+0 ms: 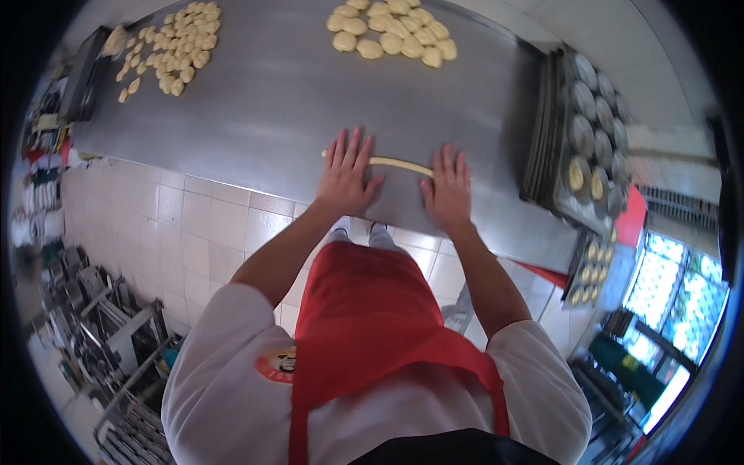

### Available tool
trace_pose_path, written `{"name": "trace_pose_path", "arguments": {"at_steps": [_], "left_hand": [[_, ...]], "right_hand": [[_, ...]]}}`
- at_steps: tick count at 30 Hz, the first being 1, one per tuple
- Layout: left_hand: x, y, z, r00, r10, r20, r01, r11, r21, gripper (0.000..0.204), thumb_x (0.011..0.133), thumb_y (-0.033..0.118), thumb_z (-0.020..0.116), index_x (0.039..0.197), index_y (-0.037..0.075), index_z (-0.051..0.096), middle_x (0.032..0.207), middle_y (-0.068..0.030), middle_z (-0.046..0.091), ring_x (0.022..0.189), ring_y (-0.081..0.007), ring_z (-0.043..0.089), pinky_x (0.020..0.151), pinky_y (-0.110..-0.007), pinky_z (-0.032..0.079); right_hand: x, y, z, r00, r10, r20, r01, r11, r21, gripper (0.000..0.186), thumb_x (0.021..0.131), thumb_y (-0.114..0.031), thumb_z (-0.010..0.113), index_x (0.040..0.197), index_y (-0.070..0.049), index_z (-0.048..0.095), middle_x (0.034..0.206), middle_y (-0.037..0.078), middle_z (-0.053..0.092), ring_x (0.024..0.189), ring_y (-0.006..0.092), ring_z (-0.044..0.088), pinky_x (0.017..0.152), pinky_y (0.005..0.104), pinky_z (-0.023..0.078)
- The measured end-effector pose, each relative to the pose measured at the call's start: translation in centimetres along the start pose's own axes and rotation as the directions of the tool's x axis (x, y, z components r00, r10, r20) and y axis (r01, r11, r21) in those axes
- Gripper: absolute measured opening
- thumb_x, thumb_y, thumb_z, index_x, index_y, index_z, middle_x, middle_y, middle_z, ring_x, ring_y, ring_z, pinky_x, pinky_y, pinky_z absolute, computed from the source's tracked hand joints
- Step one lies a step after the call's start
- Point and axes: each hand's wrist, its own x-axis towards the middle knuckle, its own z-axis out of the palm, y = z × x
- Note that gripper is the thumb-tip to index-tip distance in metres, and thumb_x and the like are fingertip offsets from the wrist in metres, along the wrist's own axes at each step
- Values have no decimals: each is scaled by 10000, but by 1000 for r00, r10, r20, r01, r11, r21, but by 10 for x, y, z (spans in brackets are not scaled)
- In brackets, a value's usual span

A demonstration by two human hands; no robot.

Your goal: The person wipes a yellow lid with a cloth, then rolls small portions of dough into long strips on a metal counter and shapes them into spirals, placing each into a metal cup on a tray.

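Observation:
A thin rope of dough point(401, 163) lies crosswise on the steel worktable point(256, 116), close to its near edge. My left hand point(348, 172) rests flat over the rope's left part, fingers stretched forward, and a short tip sticks out past it. Over the right end lies my right hand point(449, 188), also flat with straight fingers. The middle of the rope shows between my hands. Beyond them sits a group of round dough pieces point(390, 28) at the far centre. Smaller dough pieces point(182, 48) are heaped at the far left.
On the table's right stand stacked dark trays point(545, 124) and a tray of round metal moulds point(593, 116), some holding dough. A lower tray point(589, 271) with dough pieces is at right. Metal equipment point(108, 318) stands on the tiled floor point(186, 217) at left.

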Motion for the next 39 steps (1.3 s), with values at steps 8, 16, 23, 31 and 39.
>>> {"name": "trace_pose_path", "arguments": {"at_steps": [8,16,23,31,39], "left_hand": [[-50,-65,-29,985,173,24,-170,982,-82,341,913,75,701,1253,69,717,1288,-140,693,1186,-344,674,943,-461,592],[-55,-13,-22,922,-18,387,379,-166,-910,243,903,6,838,1089,35,686,1004,-48,774,884,-124,728,825,-314,592],[-44,36,-61,827,556,87,254,-232,-939,209,893,-38,820,992,66,668,945,-26,749,880,-101,707,821,-282,571],[-26,82,-75,759,625,181,458,-316,-831,152,971,-26,731,1107,41,714,1071,-58,760,1003,-137,723,927,-318,594],[47,161,-77,745,531,405,595,-253,-763,270,1055,167,709,1250,-19,691,1232,-117,718,1118,-213,724,1006,-383,618]], "right_hand": [[-69,1,-49,964,241,-113,-231,969,91,291,951,-165,725,1242,-172,742,1451,71,621,1383,335,547,1130,557,414],[-88,-148,-240,956,-287,-58,241,659,713,160,894,17,788,1039,-48,783,1019,73,747,890,235,732,788,353,588],[-87,-103,-314,997,41,67,-55,973,224,193,880,54,787,1054,-28,807,1034,66,756,840,174,723,707,296,574],[-95,-95,-272,965,258,-47,-157,713,683,232,985,-121,783,1184,-3,790,1024,77,798,947,157,739,898,312,586],[-113,-23,-193,764,605,225,-50,-292,955,399,1049,-182,725,1390,16,663,1258,111,738,1135,215,727,972,388,627]]}}
